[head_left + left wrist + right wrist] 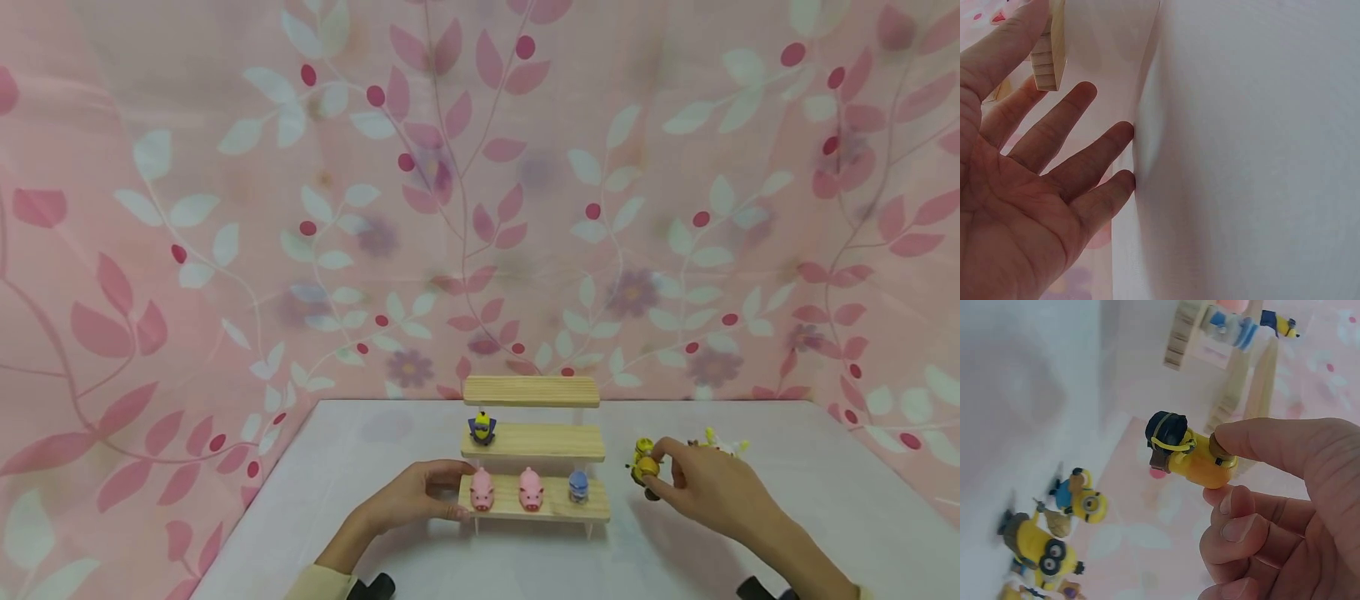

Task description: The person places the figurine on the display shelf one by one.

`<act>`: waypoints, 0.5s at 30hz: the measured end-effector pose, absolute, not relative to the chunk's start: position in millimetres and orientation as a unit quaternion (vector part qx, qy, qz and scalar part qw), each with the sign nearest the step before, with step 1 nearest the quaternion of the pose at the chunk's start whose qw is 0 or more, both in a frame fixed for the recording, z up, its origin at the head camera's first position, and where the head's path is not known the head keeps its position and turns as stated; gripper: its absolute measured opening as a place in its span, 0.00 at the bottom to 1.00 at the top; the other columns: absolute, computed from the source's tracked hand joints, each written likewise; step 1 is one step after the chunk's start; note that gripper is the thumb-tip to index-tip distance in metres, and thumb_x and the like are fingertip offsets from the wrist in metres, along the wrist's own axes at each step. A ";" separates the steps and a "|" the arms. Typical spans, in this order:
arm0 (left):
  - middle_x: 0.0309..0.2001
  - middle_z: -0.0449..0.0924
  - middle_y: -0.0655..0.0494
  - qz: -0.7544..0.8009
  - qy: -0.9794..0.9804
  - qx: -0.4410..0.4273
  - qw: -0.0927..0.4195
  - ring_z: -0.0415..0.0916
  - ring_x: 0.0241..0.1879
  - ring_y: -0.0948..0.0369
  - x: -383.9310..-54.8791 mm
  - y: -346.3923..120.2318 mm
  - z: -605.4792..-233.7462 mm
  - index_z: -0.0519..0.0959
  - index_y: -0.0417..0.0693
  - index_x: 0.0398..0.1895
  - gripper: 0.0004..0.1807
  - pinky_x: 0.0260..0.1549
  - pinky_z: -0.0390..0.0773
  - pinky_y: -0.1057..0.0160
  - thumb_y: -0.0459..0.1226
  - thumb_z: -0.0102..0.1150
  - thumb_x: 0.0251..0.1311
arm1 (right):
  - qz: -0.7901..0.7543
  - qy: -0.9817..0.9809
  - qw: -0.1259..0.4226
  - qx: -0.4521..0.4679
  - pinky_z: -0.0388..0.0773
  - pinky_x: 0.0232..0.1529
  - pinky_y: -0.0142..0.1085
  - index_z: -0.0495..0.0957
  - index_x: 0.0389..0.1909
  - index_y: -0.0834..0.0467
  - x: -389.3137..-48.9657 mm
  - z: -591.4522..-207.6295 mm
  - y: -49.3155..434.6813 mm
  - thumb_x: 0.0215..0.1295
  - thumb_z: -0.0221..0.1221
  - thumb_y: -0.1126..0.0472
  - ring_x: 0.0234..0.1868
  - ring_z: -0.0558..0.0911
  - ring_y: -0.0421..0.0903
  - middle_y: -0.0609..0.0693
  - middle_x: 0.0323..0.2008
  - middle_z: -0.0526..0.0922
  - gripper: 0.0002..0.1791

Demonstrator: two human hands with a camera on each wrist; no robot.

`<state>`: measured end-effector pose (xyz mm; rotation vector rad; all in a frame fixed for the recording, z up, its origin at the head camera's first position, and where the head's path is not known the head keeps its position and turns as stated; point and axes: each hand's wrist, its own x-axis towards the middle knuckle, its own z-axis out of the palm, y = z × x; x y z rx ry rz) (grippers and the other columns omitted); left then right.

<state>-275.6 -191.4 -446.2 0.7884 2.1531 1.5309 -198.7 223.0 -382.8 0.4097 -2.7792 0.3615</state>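
Observation:
A three-tier wooden display shelf [532, 391] stands on the table. My left hand [420, 497] is at the left end of its lowest board [1047, 69], thumb on one side and forefinger on the other, the other fingers spread. To the right of the shelf, my right hand [708, 492] pinches a yellow minion figure [1204, 464] between thumb and fingertips, above the table. On the lowest board sit two pink toy pigs [482, 492] and a small blue-grey figure [578, 487]. A yellow figure with a dark cape [482, 429] stands at the left of the middle board.
Several more minion figures [1038, 547] stand on the white table [277, 517] near my right hand, partly behind it in the head view. A pink floral cloth [465, 208] hangs behind the table.

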 end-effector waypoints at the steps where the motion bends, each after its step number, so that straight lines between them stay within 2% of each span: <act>1: 0.58 0.79 0.54 0.545 0.766 0.281 0.191 0.75 0.58 0.54 -275.4 -191.5 -446.1 0.78 0.51 0.60 0.29 0.59 0.69 0.43 0.38 0.75 0.53 | 0.127 -0.968 0.160 0.147 0.59 0.15 0.29 0.79 0.38 0.48 -198.0 -381.0 222.4 0.55 0.71 0.49 0.15 0.61 0.33 0.35 0.16 0.64 0.14; 15: 0.59 0.78 0.56 0.537 0.772 0.284 0.188 0.76 0.57 0.57 -275.9 -191.7 -447.5 0.78 0.53 0.60 0.29 0.60 0.69 0.45 0.39 0.75 0.53 | 0.140 -0.954 0.199 0.176 0.56 0.13 0.28 0.79 0.37 0.48 -193.9 -359.8 210.5 0.56 0.71 0.50 0.13 0.59 0.31 0.32 0.16 0.63 0.13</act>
